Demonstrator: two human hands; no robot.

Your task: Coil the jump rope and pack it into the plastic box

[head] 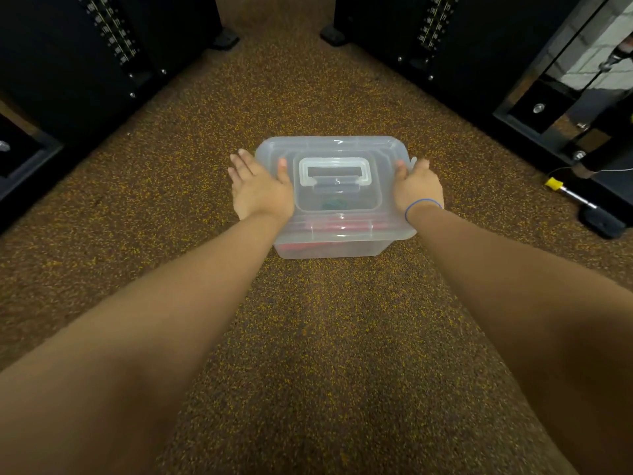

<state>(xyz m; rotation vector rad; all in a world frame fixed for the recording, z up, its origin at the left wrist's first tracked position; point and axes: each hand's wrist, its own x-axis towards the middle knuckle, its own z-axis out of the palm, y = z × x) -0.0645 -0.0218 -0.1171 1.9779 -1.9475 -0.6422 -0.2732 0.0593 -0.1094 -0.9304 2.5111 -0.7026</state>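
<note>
The floor (308, 337) is dark rubber flecked with yellow, running between a black weight machine on the left (68, 70) and another on the right (479, 56), each with a strip of white numbers. Far right, a pale block wall (615, 39) shows, and a yellow-tipped metal pin (568, 193) lies low in the dim light.

One plastic box (334, 246), one lid (329, 145), two hands (left hand (262, 193), right hand (418, 188)), one wristband (423, 202), two weight machines (85, 63)
</note>
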